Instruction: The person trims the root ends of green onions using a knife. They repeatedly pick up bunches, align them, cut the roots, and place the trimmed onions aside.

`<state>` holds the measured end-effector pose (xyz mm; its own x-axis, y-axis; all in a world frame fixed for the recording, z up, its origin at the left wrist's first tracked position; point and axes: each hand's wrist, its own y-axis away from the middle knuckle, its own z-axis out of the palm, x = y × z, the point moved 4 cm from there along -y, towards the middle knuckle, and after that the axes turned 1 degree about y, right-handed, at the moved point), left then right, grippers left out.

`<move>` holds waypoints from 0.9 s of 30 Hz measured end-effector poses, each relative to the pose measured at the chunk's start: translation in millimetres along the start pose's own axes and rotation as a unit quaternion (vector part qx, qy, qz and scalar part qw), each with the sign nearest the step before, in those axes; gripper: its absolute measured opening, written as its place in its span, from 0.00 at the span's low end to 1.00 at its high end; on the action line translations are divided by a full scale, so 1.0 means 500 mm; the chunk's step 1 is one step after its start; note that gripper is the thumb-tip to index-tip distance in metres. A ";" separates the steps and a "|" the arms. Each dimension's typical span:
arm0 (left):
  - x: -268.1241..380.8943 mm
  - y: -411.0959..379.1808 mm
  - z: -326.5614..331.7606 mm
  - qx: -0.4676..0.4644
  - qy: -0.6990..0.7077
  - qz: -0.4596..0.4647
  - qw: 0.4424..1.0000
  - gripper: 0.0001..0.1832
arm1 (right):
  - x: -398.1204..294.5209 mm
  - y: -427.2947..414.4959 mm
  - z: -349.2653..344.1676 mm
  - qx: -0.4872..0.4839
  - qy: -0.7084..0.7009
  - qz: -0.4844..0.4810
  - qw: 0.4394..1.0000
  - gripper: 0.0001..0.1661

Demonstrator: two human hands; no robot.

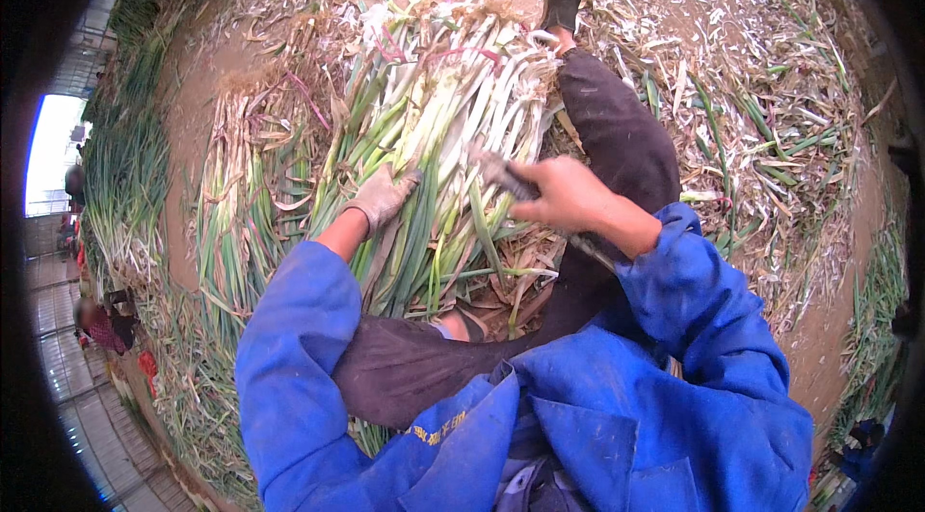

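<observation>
My left hand point(383, 198), in a pale work glove, rests on the green leaves of a large pile of long green onions point(462, 107). Whether its fingers grip any stalks cannot be made out. My right hand point(567, 194), its visible skin bare, is closed around a dark hand-held tool point(517, 180), blurred and of unclear kind, over the pile's right side. White stalks and roots point away from me, and the leaves towards me. Pink ties point(462, 55) cross the far part of the pile.
Another row of onions point(235, 201) lies to the left. My outstretched leg point(621, 122) borders the pile on the right. Peeled skins and leaf scraps point(766, 143) litter the soil. More onions point(130, 172) line the far left, where people point(108, 324) are visible.
</observation>
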<state>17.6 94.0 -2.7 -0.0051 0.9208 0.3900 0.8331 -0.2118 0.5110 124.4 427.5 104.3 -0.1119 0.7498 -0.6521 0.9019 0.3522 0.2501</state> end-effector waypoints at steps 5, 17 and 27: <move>0.004 0.002 -0.005 -0.021 -0.016 -0.023 0.999 0.57 | 0.016 -0.031 0.001 -0.002 0.002 -0.028 1.000 0.33; 0.020 0.017 -0.006 -0.019 0.003 -0.020 1.000 0.58 | 0.129 -0.206 -0.117 0.067 0.039 0.053 0.996 0.30; 0.018 0.016 -0.009 -0.024 0.003 -0.016 1.000 0.52 | 0.077 -0.194 -0.095 -0.014 0.058 0.010 0.998 0.32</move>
<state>21.9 99.3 8.2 -0.0343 0.9254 0.3775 0.8054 -0.1981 0.5586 12.7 448.7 88.9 -0.1419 0.8162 -0.5601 0.8930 0.3496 0.2833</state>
